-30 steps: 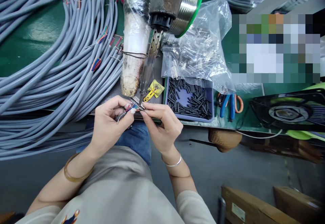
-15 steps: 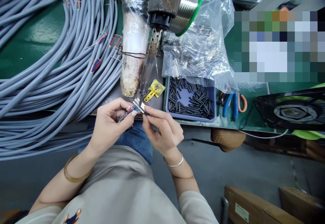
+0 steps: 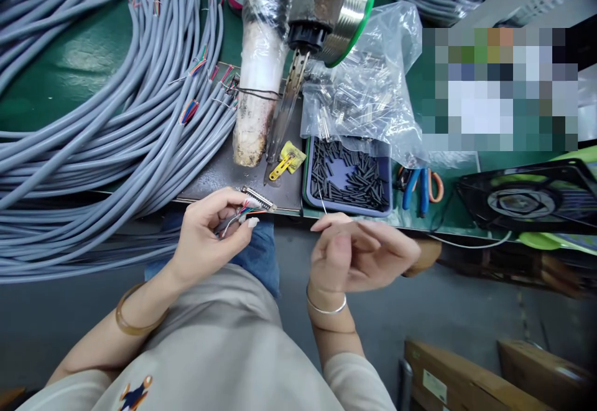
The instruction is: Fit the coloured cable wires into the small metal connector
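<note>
My left hand (image 3: 209, 230) is closed on the stripped end of a grey cable, its coloured wires (image 3: 242, 213) fanning toward a small metal connector (image 3: 257, 199) at the table edge. My right hand (image 3: 359, 252) hovers to the right, below the blue tray (image 3: 347, 178); its thumb and forefinger pinch a thin wire (image 3: 321, 199) that rises toward the tray. A fixed soldering iron (image 3: 291, 97) points down at the dark plate (image 3: 219, 171) just above the connector.
Bundles of grey cables (image 3: 93, 119) cover the green table at left. The blue tray holds several black tubes. A plastic bag of metal parts (image 3: 368, 87), a solder spool (image 3: 349, 22), blue-handled cutters (image 3: 417, 187) and a fan (image 3: 527, 199) lie right. Cardboard boxes (image 3: 466, 374) sit below.
My right hand has left the connector and swung right and down, below the blue tray. My left hand keeps the cable end near the connector.
</note>
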